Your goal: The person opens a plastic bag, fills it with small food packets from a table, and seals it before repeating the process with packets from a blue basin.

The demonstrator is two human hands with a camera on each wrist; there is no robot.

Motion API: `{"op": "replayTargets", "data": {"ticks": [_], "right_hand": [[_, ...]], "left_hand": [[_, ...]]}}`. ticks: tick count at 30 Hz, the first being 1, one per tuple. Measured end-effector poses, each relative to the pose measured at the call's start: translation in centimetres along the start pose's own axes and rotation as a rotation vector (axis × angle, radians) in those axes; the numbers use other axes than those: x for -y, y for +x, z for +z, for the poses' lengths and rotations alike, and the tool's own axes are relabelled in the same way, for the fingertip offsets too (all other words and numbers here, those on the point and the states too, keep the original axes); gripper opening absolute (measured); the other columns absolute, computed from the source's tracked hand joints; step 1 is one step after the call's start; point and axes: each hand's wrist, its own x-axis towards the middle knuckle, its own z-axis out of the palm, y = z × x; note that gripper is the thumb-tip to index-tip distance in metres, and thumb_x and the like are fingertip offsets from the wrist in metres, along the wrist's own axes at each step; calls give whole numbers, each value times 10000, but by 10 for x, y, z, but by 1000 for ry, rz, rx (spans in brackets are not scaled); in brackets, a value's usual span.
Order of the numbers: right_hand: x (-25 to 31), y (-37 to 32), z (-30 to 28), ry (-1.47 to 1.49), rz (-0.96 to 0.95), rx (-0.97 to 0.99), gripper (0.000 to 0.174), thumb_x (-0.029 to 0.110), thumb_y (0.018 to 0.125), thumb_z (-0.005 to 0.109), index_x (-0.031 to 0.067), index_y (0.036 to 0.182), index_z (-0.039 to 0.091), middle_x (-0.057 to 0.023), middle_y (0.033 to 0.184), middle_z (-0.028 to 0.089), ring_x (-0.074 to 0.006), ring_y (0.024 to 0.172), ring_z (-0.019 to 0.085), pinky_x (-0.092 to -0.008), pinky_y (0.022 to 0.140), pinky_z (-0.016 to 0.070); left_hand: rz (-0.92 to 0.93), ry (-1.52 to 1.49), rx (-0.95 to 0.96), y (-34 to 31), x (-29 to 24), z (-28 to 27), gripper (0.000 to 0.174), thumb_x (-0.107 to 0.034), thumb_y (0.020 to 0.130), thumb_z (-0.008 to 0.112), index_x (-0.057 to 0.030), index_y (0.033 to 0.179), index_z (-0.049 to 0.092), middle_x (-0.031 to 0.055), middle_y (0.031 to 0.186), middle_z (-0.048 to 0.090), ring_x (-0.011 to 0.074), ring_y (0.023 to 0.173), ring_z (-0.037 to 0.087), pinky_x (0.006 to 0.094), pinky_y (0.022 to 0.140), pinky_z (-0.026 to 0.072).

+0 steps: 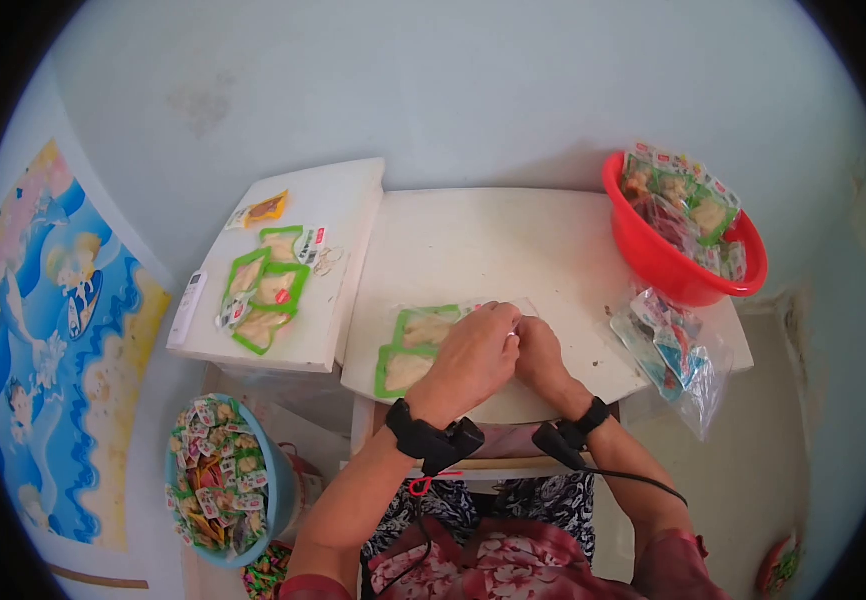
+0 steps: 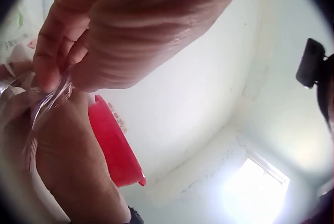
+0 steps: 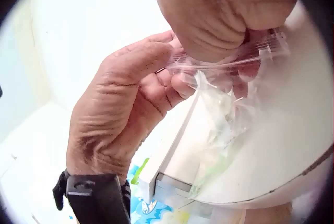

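Over the counter (image 1: 553, 235), the left hand (image 1: 475, 352) and right hand (image 1: 541, 362) both pinch the edge of a clear bag (image 3: 232, 117) in their fingers. Two green packs (image 1: 408, 370) lie just beside the left hand, perhaps inside the bag; I can't be sure. Uneven pinching could leave the edge gaping, and a hard tug could tear it.
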Motion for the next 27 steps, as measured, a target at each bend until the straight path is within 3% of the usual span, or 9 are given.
{"op": "replayTargets", "data": {"ticks": [3,6,8,11,13,16,20,25,27], "right_hand": [[-16,4,5,-10,-45,-56,164,207,863,707,56,922,684,-144,881,730,-330,829,709,-423,713,545],[-14,-5,0,561,-148,-116,124,155,894,681,47,955,673,-117,889,713,-249,843,707,-393,710,551],[-42,-1,1,554,-120,162,221,99,1004,610,55,1212,548,-47,1130,600,-133,1055,572,-307,889,520],[-39,-7,1,993,-44,163,199,148,1018,609,46,1185,571,-50,1095,638,-127,983,609,-281,843,533],[-2,-16,-15,994,-35,80,223,223,1046,583,35,1165,592,-69,1048,690,-138,879,670,-266,758,563],[-1,-16,-24,959,-40,92,204,208,1045,582,20,1125,581,-89,1021,683,-135,877,667,-267,734,564],[-11,-16,-30,847,-22,31,182,178,1037,598,6,1075,552,-95,928,668,-131,735,663,-265,590,544],[7,-14,-33,772,107,-41,162,133,1022,614,0,1060,531,-87,789,640,-135,498,602,-264,424,466],[16,-14,-28,803,166,-123,164,128,1023,612,-8,1059,527,-96,778,641,-143,510,616,-267,430,472]], "left_hand": [[118,-41,-127,1,-3,10,188,-83,942,628,34,1089,625,184,895,646,321,775,656,407,732,533],[109,-203,-79,2,-14,16,164,-60,978,594,31,1111,623,142,859,653,238,698,656,357,666,536],[50,-352,19,6,-18,15,158,-55,1003,576,31,1126,623,110,852,657,174,651,638,320,629,533],[-70,-550,162,13,-23,8,168,-63,1025,570,32,1153,624,77,884,660,103,624,602,275,609,528],[-148,-636,213,14,-29,0,184,-72,1024,585,34,1170,622,70,920,659,83,644,593,255,623,529],[-148,-706,168,7,-32,2,209,-86,1019,598,24,1195,620,82,961,674,105,710,619,273,650,537],[84,-309,-89,-20,-20,13,267,-88,945,679,1,1191,628,100,989,666,202,819,661,317,706,546],[8,373,-101,-61,4,-1,386,-121,837,770,-26,1186,634,115,1064,626,318,943,649,401,784,545],[8,327,-129,-67,6,-1,379,-142,834,780,-29,1168,642,112,1061,619,323,965,633,425,793,538]]}}
